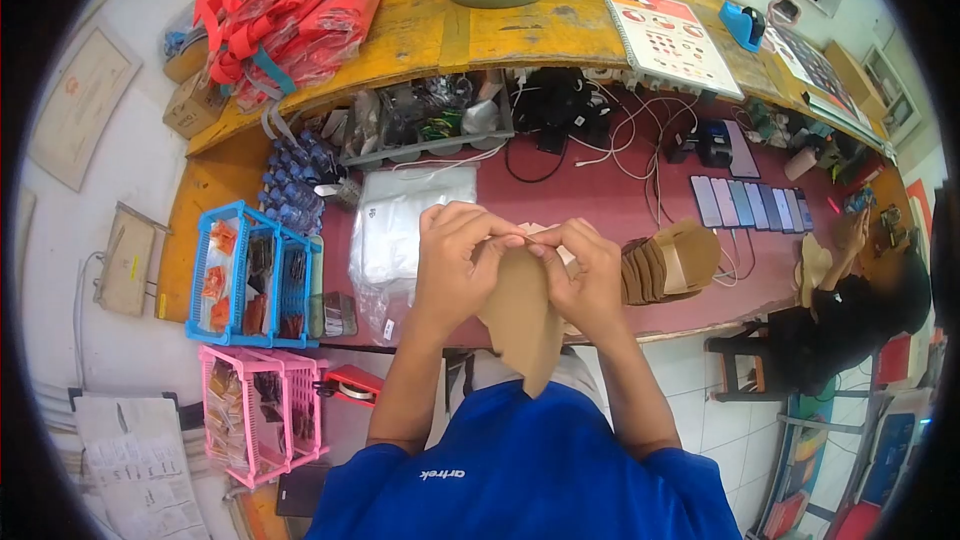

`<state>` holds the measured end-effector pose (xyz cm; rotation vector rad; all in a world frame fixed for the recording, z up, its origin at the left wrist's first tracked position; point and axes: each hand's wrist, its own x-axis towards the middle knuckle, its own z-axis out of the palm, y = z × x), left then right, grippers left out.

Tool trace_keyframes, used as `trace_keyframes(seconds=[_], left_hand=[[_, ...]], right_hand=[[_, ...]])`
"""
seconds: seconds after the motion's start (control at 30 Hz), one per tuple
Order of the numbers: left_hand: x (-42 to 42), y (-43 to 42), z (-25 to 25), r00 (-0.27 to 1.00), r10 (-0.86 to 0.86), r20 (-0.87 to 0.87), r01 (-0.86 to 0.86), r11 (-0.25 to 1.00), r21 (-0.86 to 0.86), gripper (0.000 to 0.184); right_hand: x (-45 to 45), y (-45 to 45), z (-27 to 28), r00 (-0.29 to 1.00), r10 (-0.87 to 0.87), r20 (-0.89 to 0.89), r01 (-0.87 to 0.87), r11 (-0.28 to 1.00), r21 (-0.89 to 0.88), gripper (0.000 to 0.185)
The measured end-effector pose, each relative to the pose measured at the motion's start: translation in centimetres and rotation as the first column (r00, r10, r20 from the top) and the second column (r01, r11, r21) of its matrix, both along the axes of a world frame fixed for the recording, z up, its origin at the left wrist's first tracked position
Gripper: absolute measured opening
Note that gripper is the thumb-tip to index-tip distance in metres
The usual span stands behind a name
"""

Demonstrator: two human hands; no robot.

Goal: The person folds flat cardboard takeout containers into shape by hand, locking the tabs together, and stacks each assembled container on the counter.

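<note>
Close in front of my body, a thin brown piece that looks like cardboard or stiff paper (525, 315) hangs down, its lower end narrowing to a point. My left hand (462, 255) pinches its top edge between thumb and forefinger. Right beside it, my right hand (583, 272) pinches the same edge, the two sets of fingertips almost touching. Part of a paler piece shows behind the fingers; what it is I cannot tell. To the right of my right hand, a row of similar brown pieces (665, 265) leans together on the dark red table.
Clear plastic bags (392, 230) lie left of my hands. Blue (240, 290) and pink (265, 405) baskets stand further left. Several phones (750, 202) and tangled white cables (640, 140) occupy the right side. A yellow shelf (520, 35) overhangs the back. Another person (850, 325) sits at far right.
</note>
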<state>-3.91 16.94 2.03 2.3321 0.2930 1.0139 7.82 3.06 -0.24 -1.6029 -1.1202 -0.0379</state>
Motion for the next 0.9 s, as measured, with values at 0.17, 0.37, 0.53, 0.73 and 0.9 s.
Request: trace_keyframes(seconds=[0.17, 0.37, 0.53, 0.73, 0.9], left_hand=[[0.1, -0.5, -0.7, 0.999, 0.046, 0.019, -0.048, 0.993, 0.109, 0.002], [-5.0, 2.9, -3.2, 1.0, -0.005, 0.023, 0.018, 0.824, -0.567, 0.062], [-4.0, 2.2, -4.5, 0.945, -0.31, 0.105, 0.21, 0.328, -0.921, 0.049], [-2.4, 0.4, -2.6, 0.936, -0.15, 0.318, 0.34, 0.162, -0.926, 0.048], [-2.9, -0.3, -2.7, 0.945, -0.202, 0.257, 0.304, 0.255, -0.918, 0.044]], right_hand=[[-0.9, 0.1, 0.0, 0.998, -0.045, -0.04, 0.049, 0.993, 0.111, 0.011], [0.1, -1.9, -0.1, 0.941, -0.013, 0.339, -0.065, 0.974, 0.216, 0.022], [0.4, -2.4, 0.9, 0.785, 0.151, 0.601, -0.27, 0.956, 0.112, 0.029], [-0.3, -2.6, 0.4, 0.879, 0.094, 0.468, -0.135, 0.989, 0.053, 0.02], [-1.8, -2.0, 0.0, 0.974, -0.099, 0.206, 0.086, 0.993, 0.075, 0.013]])
